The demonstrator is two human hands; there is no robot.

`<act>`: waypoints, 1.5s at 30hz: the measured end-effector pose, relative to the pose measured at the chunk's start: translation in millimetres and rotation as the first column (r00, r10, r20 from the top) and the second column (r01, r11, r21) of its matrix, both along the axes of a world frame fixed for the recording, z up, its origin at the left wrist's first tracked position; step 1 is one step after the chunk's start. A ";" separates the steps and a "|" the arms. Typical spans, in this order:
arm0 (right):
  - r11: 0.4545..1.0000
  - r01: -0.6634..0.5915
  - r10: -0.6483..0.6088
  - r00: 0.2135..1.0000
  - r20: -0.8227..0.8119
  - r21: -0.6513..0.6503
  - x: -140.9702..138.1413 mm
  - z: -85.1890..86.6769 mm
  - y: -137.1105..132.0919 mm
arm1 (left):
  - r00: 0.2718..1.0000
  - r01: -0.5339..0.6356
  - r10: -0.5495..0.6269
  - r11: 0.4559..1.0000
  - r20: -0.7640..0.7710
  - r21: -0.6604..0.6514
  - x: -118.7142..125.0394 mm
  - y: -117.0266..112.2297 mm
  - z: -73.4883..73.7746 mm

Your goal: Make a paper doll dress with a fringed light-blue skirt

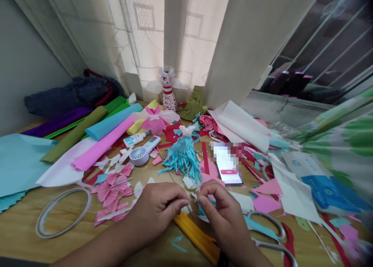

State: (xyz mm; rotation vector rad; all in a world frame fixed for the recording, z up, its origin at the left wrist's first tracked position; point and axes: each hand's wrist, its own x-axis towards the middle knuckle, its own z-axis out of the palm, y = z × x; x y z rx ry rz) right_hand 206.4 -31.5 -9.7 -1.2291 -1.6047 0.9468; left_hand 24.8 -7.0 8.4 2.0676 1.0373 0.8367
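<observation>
1. On my feed, the left hand (155, 208) and the right hand (224, 220) are both closed in a pinch, fingertips meeting over a small scrap of teal and white paper (202, 209). The exact hold is partly hidden by the fingers.
2. That scrap sits just in front of the blue paper dress (183, 158), my landmark here.
3. Directly below the hands, nearer me than the dress, lies a folded yellow paper strip (194, 236). Steel scissors (267, 227) lie to the dress's front right, beside the right hand.
4. Right of the dress, I see a phone (227, 164) lying on scraps.
5. Left of the dress stand a small white bottle (135, 139) and a white handheld fan (140, 155).
6. Far right of the dress lies a plastic packet with blue print (323, 185). Far back left sits a dark bag (70, 98) with a red strap. I can't see inside either one.
</observation>
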 end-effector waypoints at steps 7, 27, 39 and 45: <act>0.995 0.093 -0.094 0.995 0.029 0.025 10.6 -12.6 -16.0 | 0.988 -0.121 0.115 0.991 -0.102 -0.052 -11.9 -13.7 -14.0; 0.979 -0.055 -0.046 0.875 0.482 0.194 2.0 5.5 54.2 | 0.914 -0.396 0.405 0.901 0.019 -0.176 -12.9 89.2 -35.2; 0.963 -0.008 -0.160 0.789 0.593 0.270 -28.1 -13.3 96.5 | 0.924 -0.344 0.375 0.902 0.078 -0.261 -10.8 95.6 -39.0; 0.973 0.021 -0.150 0.817 0.556 0.231 -24.7 -16.7 98.2 | 0.893 -0.442 0.451 0.880 0.010 -0.171 0.5 95.7 -41.4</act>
